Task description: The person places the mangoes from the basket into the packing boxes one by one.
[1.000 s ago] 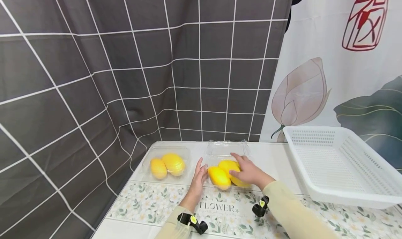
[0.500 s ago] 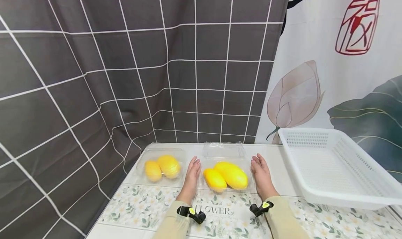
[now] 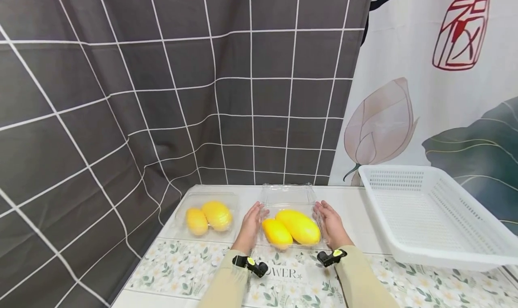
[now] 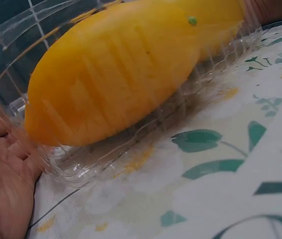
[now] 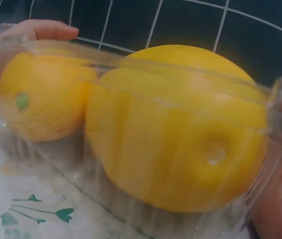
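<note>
In the head view, a clear plastic clamshell box (image 3: 267, 246) sits in front of me with its lid (image 3: 288, 194) folded back toward the wall. It holds two yellow mango-like fruits: a smaller one (image 3: 277, 234) on the left and a larger one (image 3: 299, 227) leaning beside it. My left hand (image 3: 248, 229) grips the box's left side, fingers at the rim. On the opposite side my right hand (image 3: 332, 226) holds the right wall the same way. Through the ribbed plastic, the left wrist view shows the smaller fruit (image 4: 116, 74); the larger one (image 5: 180, 134) fills the right wrist view.
Left of my hands stands another clear box (image 3: 232, 200) with two similar yellow fruits (image 3: 217, 215) inside. A white perforated basket (image 3: 425, 209) occupies the right side. A flower-printed cloth (image 3: 178, 265) covers the table, and a dark checked curtain (image 3: 275, 96) hangs behind.
My right hand has left the larger fruit, moved out to the box's right, then come in against its side. My left hand has closed in on the left side.
</note>
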Demonstrator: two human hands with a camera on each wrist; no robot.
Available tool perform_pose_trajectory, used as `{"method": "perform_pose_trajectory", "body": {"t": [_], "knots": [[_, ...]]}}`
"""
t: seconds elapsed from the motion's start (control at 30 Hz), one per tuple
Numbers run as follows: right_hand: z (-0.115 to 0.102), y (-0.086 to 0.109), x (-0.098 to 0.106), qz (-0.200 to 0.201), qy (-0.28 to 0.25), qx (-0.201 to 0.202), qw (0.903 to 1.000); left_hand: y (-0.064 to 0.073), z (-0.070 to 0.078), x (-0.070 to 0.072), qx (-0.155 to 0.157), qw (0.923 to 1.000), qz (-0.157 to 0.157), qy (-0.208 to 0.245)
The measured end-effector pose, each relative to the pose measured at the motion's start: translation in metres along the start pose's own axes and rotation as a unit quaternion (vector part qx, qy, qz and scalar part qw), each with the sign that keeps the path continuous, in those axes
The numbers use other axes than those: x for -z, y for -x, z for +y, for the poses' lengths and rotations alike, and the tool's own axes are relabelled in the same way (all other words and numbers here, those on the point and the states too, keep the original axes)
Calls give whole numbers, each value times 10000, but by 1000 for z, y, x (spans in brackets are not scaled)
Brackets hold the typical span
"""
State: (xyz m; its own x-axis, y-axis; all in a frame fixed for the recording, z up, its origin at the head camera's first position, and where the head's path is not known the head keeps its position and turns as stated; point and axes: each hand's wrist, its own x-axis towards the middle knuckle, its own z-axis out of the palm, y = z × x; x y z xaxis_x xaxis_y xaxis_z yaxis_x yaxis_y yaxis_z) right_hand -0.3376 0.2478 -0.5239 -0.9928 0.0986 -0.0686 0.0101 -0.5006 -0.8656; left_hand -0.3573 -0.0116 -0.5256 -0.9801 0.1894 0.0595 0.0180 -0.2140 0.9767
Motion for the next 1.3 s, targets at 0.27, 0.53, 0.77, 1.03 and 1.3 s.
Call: {"method": "perform_pose_trajectory", "body": {"t": [0.27, 0.53, 0.77, 1.03, 1.3], "knots": [[0, 4, 1, -260, 57, -29, 9996, -3, -5, -3, 61, 9985, 385, -392], [0, 6, 3, -383, 457, 142, 9981, 1, -3, -6, -61, 9985, 455, -295], [-2, 5, 5, -466, 562, 219, 9971, 1, -1, -4, -171, 9995, 275, 18], [-2, 4, 4, -497, 522, 317, 9969, 0, -3, 2, -565, 9950, -379, 734], [-1, 2, 4, -589, 817, 671, 9927, 2, -1, 2, -725, 9929, -548, 769]]}}
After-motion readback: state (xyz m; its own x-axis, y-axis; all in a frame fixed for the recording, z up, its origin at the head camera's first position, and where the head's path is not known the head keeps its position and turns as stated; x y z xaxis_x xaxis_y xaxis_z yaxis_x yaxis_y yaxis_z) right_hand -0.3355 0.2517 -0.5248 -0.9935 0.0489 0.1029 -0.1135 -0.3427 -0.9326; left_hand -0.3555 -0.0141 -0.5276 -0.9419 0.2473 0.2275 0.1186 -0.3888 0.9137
